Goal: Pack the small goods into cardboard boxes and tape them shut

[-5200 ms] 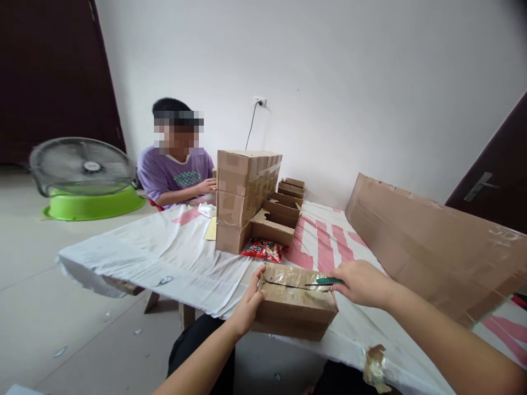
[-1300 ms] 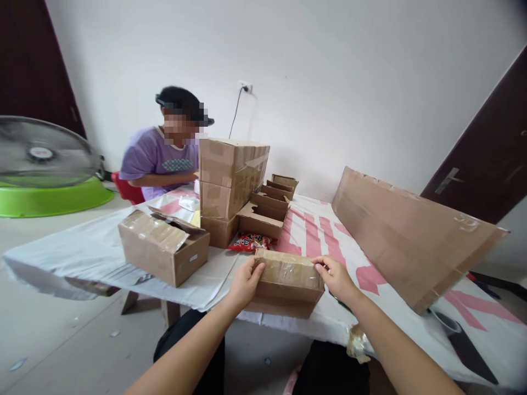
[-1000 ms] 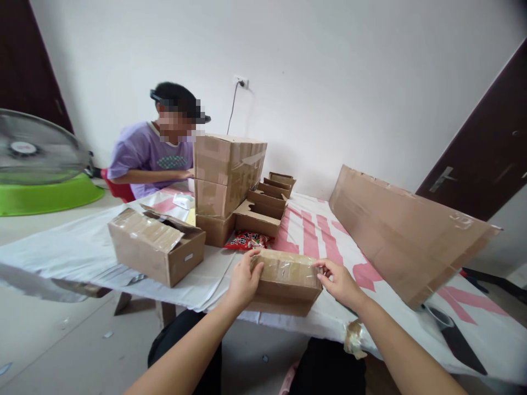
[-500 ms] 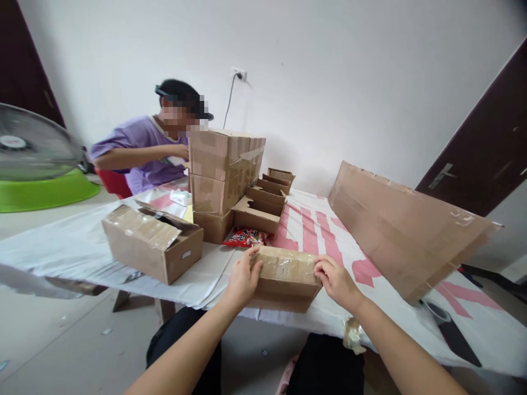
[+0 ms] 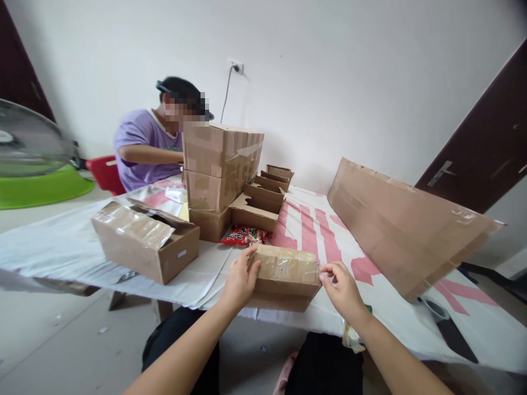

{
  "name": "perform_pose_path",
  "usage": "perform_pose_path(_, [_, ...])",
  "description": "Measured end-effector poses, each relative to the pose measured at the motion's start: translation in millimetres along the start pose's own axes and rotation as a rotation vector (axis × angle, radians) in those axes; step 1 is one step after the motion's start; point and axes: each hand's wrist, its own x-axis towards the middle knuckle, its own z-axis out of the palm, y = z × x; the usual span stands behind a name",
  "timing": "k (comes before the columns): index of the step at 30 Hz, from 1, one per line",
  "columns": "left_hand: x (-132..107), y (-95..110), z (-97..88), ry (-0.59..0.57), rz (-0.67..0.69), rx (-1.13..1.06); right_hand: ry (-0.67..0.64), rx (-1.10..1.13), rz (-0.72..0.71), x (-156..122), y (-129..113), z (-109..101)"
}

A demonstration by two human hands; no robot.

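A small cardboard box [image 5: 284, 293] with clear tape across its top lies at the table's near edge. My left hand [image 5: 241, 277] is closed on its left end, thumb on top and fingers along the far side. At the opposite end, my right hand [image 5: 340, 285] pinches what looks like a loose end of clear tape [image 5: 319, 267] by the box's corner. Just beyond the box is a red printed packet [image 5: 246, 236]. Another cardboard box [image 5: 144, 247], its top partly open and taped, stands to the left.
Stacked taped cartons [image 5: 206, 164] and a row of open boxes [image 5: 259, 206] stand further back. A large cardboard panel [image 5: 407, 225] leans at right, near a tape roll [image 5: 436, 310] and a dark flat object [image 5: 457, 340]. A person in purple [image 5: 144, 142] sits beyond, beside a fan [image 5: 33, 142].
My right hand has shifted slightly right, off the top of the box to its corner. My left hand keeps its hold. The person behind the cartons has lowered their arm and shifted right.
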Motion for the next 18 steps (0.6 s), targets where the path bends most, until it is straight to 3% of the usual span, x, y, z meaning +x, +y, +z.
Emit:
perform_pose_path(4, [-0.5,-2.3,0.6,0.015,0.035,0.004,0.039,0.015,-0.016,9.6,-2.3,8.1])
perform_pose_path(9, [-1.5,-2.2,0.3,0.015,0.041,0.007,-0.052,0.069,0.061,25.4,0.2,20.3])
perform_pose_path(15, [-1.1,0.1,-0.8,0.019,0.047,-0.009,-0.020,-0.141,-0.268,36.2,-19.9,19.9])
perform_pose_path(18, [-1.3,0.3,-0.7,0.032,0.055,-0.013,-0.069,-0.170,-0.350,42.7,-30.6,25.3])
